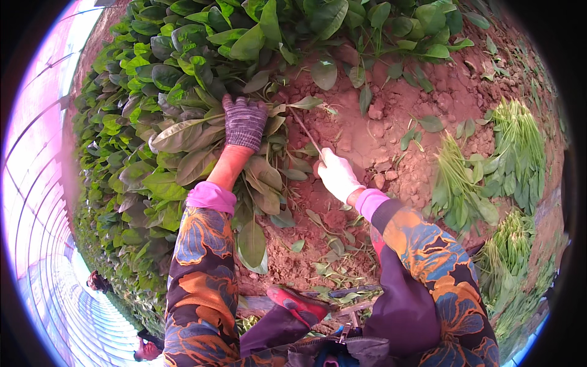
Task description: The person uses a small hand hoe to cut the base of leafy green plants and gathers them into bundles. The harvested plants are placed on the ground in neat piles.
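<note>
My left hand [245, 120], in a dark knitted glove, is closed around the stems of some leafy green plants [183, 135] at the edge of the planted bed. Broad leaves spill out on both sides of its fingers. To the right, my right hand [338, 176], in a pale glove, grips a thin-shafted hand tool [306, 130]. The shaft slants up and left toward the base of the plants; its far end is hard to make out among the stems and soil.
Dense leafy plants [151, 69] cover the left and top. Bundles of cut greens [458, 188] lie on the reddish soil [412, 110] at the right. Loose leaves litter the ground near my red shoe [300, 303]. Other people [147, 349] are at the lower left, beside the greenhouse's curved frame [34, 220].
</note>
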Demonstrator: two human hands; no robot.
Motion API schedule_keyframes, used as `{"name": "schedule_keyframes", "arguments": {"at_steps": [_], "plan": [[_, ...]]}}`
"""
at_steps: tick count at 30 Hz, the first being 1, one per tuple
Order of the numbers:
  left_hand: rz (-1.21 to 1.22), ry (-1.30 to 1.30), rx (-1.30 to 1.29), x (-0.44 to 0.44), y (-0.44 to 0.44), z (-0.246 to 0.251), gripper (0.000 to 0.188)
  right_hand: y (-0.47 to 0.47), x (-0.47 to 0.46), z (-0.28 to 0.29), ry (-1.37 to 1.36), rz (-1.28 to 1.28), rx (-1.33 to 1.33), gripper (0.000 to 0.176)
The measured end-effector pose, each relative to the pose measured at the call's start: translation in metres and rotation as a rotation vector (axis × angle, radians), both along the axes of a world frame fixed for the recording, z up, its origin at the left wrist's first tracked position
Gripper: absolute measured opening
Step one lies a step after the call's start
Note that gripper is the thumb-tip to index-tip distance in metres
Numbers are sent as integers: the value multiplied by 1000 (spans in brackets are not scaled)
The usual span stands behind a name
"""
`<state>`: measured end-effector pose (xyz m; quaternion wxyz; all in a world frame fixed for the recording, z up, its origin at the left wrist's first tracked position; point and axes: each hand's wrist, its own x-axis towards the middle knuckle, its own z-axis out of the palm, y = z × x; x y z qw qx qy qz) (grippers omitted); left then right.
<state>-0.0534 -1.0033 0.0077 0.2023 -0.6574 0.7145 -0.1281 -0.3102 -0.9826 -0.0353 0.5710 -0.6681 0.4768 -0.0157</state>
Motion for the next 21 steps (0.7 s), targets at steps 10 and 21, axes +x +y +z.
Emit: {"name": "schedule_keyframes", "arguments": {"at_steps": [10, 21], "plan": [[-210, 285, -268, -44, -3, 84, 32, -25, -43, 29, -8, -226, 231, 55], [-63, 1423, -781, -135, 17, 208, 40, -43, -114, 92, -169, -115, -300, 50]]}}
